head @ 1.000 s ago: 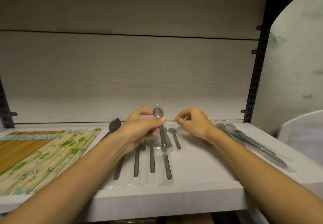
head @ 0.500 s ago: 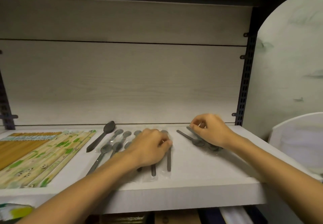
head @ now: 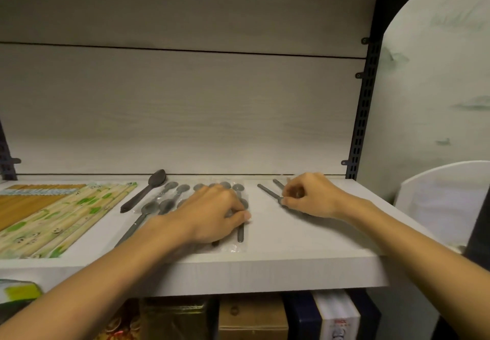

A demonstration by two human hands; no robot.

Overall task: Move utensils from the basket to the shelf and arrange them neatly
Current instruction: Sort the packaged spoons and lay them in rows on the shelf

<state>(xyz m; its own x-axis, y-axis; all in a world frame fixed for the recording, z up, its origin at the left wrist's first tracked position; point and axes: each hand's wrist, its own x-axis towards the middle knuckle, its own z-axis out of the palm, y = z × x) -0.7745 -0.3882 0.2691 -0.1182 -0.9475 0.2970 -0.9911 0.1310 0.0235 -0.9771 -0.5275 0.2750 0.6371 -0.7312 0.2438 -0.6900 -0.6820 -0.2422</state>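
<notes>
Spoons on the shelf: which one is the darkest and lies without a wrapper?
The dark spoon at the far left of the group, beside the chopsticks, lying slanted. The other spoons are lighter grey and sit in clear plastic sleeves.
</notes>
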